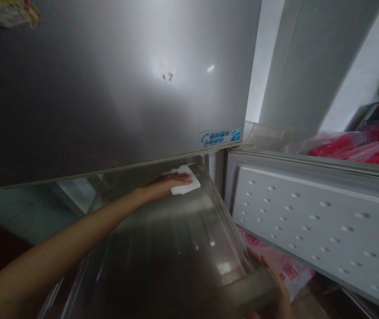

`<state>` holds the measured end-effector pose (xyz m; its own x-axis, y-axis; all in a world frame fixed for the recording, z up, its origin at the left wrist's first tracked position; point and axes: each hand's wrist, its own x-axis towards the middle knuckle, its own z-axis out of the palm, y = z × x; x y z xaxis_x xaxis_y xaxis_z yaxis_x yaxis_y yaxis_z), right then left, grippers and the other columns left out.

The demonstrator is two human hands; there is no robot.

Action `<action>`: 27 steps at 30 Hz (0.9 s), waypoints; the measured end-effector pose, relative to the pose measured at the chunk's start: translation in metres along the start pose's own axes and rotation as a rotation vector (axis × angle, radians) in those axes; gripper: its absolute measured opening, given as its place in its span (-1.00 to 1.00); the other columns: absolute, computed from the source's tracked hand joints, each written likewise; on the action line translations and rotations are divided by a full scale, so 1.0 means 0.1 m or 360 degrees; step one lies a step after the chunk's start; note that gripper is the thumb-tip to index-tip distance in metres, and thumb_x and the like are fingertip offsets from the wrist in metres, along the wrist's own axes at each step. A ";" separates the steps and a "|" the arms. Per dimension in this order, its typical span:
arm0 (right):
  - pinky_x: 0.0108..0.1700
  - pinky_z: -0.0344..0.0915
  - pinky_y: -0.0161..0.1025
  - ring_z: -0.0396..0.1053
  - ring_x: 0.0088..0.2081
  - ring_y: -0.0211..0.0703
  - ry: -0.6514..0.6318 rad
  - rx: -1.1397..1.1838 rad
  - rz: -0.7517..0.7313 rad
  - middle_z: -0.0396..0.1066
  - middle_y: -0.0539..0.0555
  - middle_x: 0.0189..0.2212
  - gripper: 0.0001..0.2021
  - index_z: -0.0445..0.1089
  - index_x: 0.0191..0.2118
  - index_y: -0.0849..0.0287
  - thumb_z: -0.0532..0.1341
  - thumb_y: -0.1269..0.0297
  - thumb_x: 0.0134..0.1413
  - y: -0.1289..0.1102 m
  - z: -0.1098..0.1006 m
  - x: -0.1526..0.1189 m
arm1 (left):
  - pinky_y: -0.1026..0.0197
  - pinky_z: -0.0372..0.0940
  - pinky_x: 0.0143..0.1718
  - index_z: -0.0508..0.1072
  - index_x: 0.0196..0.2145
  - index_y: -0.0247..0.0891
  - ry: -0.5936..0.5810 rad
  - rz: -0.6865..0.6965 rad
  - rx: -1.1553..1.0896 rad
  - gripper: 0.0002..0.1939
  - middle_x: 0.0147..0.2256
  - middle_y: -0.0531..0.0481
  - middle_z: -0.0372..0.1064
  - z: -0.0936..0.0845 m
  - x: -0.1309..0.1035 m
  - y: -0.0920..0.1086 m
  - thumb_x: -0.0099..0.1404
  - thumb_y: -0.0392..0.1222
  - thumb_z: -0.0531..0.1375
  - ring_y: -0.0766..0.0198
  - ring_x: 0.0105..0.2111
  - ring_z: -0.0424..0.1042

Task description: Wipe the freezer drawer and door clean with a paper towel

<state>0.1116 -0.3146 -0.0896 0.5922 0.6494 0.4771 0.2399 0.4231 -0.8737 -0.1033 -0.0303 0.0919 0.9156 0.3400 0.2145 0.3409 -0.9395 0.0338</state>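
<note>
My left hand [171, 182] reaches in under the upper fridge door, pressing a folded white cloth [186, 189] with its fingers laid out along it. The cloth rests on the see-through plastic freezer drawer [162, 226], near its back right corner. At the drawer's front right corner, my right hand [280, 290] is wrapped around the thick front edge [252, 288]. Part of that hand is hidden behind the edge. No items can be made out in the drawer, whose lower part is dark.
The closed grey upper door [116, 88] overhangs the drawer. To the right, the lower fridge door [309, 226] stands swung out, its white inner panel dimpled. A pink printed plastic bag [289, 270] lies below it. Red items in clear plastic [345, 148] sit behind it.
</note>
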 end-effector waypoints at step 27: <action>0.01 0.41 0.10 0.39 0.06 0.19 -0.0144 0.0112 -0.0064 0.41 0.25 0.01 -0.34 0.32 0.10 0.17 0.36 -0.07 -0.10 -0.22 0.04 0.16 | 0.09 -0.09 0.37 0.29 0.21 -0.04 -0.0309 0.0646 0.0073 -0.56 0.29 0.00 0.13 0.14 -0.42 0.77 0.49 -0.32 -0.11 0.28 0.31 0.08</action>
<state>0.1130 -0.3110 -0.0626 0.5104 0.6843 0.5208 0.2054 0.4911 -0.8466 -0.1127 -0.1163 0.0714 0.9987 -0.0498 0.0140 -0.0489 -0.9970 -0.0597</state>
